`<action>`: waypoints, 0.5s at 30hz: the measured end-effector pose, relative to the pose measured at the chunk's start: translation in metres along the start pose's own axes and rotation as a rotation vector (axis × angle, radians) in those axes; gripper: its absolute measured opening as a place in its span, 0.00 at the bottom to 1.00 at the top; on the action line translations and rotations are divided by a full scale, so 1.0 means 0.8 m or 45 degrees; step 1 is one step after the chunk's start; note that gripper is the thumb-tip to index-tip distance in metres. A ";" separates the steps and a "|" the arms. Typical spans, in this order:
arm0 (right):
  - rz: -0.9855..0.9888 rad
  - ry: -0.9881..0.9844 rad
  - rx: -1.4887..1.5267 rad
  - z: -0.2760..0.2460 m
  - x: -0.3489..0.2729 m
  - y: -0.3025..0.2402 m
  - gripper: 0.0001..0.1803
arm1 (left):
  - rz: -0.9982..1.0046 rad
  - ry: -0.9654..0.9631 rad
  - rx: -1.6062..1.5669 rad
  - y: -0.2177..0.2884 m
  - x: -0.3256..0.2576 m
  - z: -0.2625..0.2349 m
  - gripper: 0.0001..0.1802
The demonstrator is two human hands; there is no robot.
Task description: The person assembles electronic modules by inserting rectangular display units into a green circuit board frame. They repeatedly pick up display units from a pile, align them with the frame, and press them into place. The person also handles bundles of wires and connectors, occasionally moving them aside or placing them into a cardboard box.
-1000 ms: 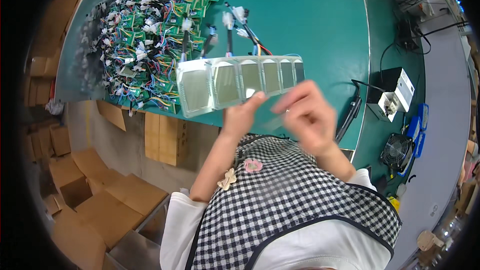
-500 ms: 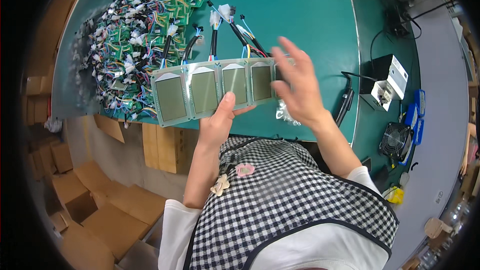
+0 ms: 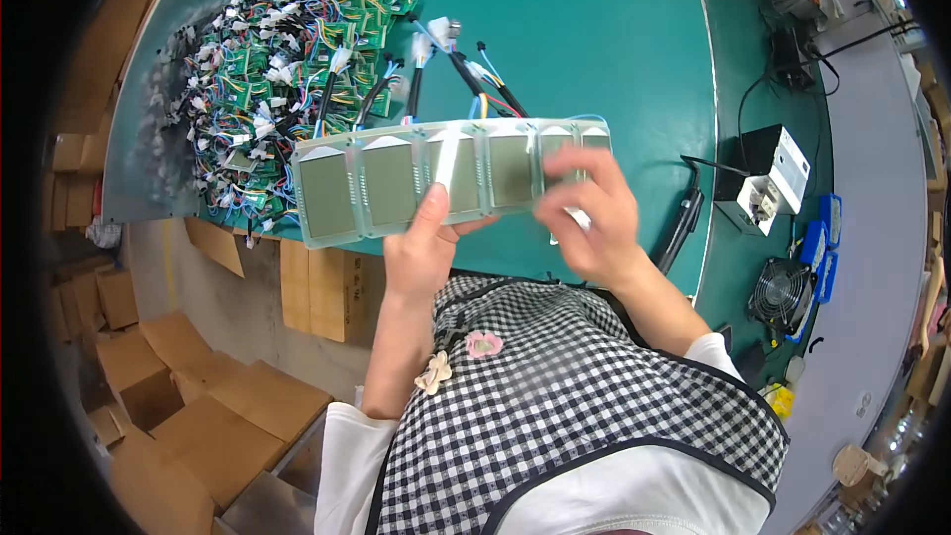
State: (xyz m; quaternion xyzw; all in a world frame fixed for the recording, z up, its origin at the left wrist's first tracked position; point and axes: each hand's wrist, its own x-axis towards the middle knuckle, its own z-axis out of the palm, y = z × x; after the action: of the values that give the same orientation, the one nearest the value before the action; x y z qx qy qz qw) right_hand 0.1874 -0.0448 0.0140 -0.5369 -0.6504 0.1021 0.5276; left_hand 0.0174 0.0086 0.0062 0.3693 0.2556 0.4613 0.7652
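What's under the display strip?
Green tabletop shows around the display strip; cables poke out past its far edge. The left hand has its thumb on top, other fingers mostly hidden beneath. Underside and cable attachments: covered.

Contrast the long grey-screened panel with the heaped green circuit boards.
The long pale-green panel of grey screens is held by the left hand; the heap of green circuit boards lies on the green table. The panel's screens form one row; the heap's boards are jumbled. Both show wires with white connectors.
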 end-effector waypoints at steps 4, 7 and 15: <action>1.074 0.208 0.506 -0.027 -0.072 0.065 0.07 | 0.040 0.048 -0.034 0.010 0.005 -0.031 0.20; 1.125 -0.309 -0.602 -0.008 -0.184 0.174 0.13 | 0.043 0.010 -0.016 0.010 0.010 -0.034 0.19; 0.172 -0.020 -0.519 -0.039 0.002 0.041 0.30 | 0.012 -0.088 0.105 0.006 0.007 -0.013 0.22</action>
State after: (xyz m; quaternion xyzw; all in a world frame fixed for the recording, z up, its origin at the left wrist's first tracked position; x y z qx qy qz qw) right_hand 0.2314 -0.0440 0.0050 -0.6741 -0.6242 0.0079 0.3948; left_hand 0.0098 0.0185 0.0035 0.4173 0.2463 0.4409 0.7555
